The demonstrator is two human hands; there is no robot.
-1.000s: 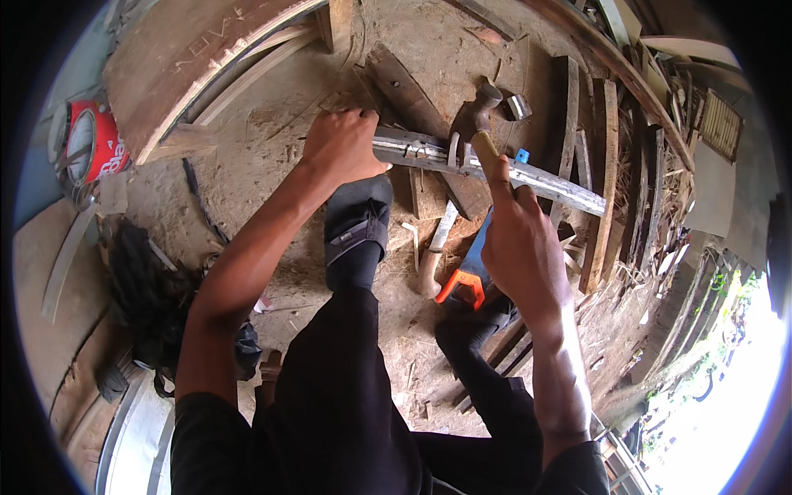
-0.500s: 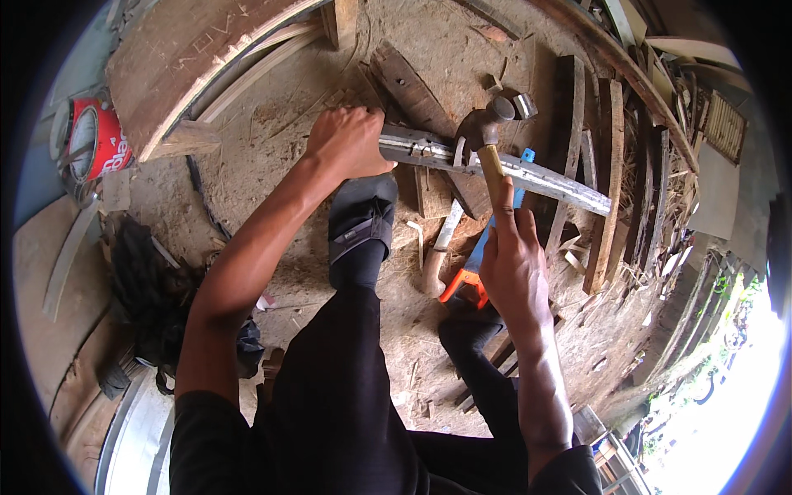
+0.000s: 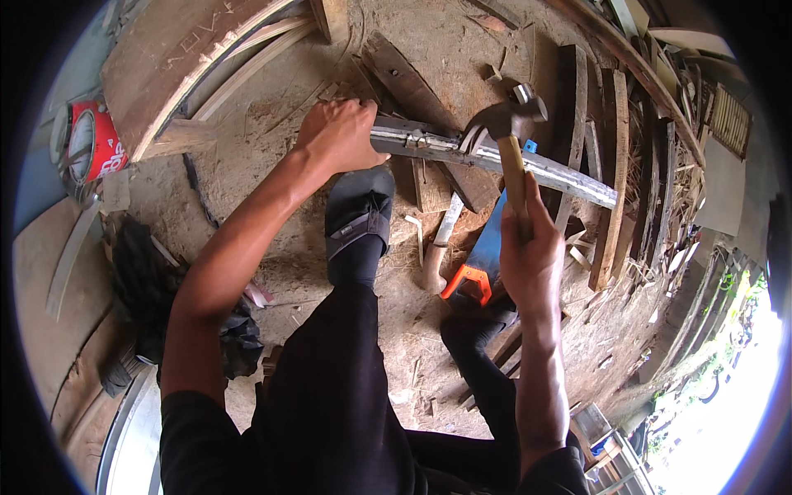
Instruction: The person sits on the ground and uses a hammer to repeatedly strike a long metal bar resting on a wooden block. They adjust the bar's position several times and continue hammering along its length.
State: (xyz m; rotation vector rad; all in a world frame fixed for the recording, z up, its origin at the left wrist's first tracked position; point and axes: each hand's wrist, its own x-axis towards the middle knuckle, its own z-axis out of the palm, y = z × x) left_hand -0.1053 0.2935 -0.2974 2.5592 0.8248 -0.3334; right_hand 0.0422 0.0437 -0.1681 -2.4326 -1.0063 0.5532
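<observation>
My left hand point(image 3: 340, 136) is wrapped round the left end of a long, narrow wooden bar point(image 3: 569, 179) with a whitish-grey face. That bar lies slantwise across a dark plank point(image 3: 412, 78). In my right hand point(image 3: 535, 260) is a claw hammer point(image 3: 513, 165), gripped by its wooden handle. Its claw meets or hovers just over the bar's upper edge; contact is hard to tell. My left foot in a dark sandal point(image 3: 360, 202) is just below the bar's held end. A handsaw point(image 3: 488, 243) with blue blade and orange handle lies left of my right hand.
Beside the saw rests a wooden-handled tool point(image 3: 435, 262) with a pale blade. Several upright-lying boards point(image 3: 615, 165) and scraps crowd the right. A curved wooden panel point(image 3: 181, 66) stands at the upper left, near a red can point(image 3: 103, 142). Black cloth point(image 3: 144, 272) lies at left.
The hammer has shifted slightly right and its head has turned, the striking face now pointing right. My right hand moved right with it. My left hand keeps its hold on the bar.
</observation>
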